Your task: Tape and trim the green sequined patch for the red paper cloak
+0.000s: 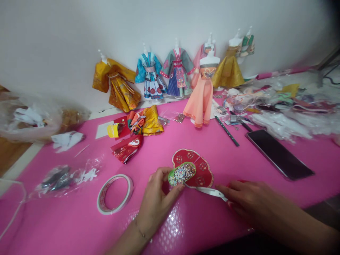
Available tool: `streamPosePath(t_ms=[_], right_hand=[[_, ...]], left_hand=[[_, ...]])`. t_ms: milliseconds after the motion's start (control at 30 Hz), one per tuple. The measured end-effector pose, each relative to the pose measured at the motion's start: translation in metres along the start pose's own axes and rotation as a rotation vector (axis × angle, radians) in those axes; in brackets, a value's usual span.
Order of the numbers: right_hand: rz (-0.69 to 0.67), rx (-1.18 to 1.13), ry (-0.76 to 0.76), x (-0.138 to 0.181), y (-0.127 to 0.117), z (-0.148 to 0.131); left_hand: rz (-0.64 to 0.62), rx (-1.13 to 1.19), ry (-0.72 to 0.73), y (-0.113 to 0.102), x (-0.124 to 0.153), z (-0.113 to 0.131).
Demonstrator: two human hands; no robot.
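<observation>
My left hand (pixel 159 193) grips a small green oval dish (pixel 170 181) by its near left edge, thumb in front and fingers behind. Many tiny multicoloured beads (pixel 184 173) fill the dish. Behind and beneath it lies a red patterned fabric piece (pixel 203 172) with a scalloped, pale-trimmed edge and a slit. From the right, my right hand (pixel 243 196) is closed around the red handles of a pair of scissors (pixel 211 192). The silver blades look shut and point left, with the tip close to the fabric's lower edge and the dish.
A tape roll (pixel 99 202) lies left of my hands. A phone (pixel 281 154) and a dark pencil (pixel 227 131) lie to the right. Dressed doll forms (pixel 176 71) lean along the wall. Plastic bags (pixel 287 122) crowd the right; folded fabric (pixel 127 148) lies at left centre.
</observation>
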State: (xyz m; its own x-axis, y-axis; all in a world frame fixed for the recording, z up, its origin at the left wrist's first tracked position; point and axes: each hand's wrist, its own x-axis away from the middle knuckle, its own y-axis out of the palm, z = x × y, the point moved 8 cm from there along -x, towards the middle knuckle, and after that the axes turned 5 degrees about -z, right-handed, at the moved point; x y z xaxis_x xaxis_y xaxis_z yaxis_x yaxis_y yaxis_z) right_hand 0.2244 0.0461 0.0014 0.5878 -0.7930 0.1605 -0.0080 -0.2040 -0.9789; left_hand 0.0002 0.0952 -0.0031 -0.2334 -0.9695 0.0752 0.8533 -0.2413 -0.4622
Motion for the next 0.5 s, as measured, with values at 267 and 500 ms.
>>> streamPosePath(t_ms=[267, 500], right_hand=[[-0.058, -0.023, 0.009, -0.001, 0.004, 0.000], [0.003, -0.001, -0.026, -0.002, -0.007, -0.004]], left_hand=[[0.011, 0.006, 0.009, -0.001, 0.000, 0.001], [-0.021, 0.014, 0.024, 0.002, 0.000, 0.002]])
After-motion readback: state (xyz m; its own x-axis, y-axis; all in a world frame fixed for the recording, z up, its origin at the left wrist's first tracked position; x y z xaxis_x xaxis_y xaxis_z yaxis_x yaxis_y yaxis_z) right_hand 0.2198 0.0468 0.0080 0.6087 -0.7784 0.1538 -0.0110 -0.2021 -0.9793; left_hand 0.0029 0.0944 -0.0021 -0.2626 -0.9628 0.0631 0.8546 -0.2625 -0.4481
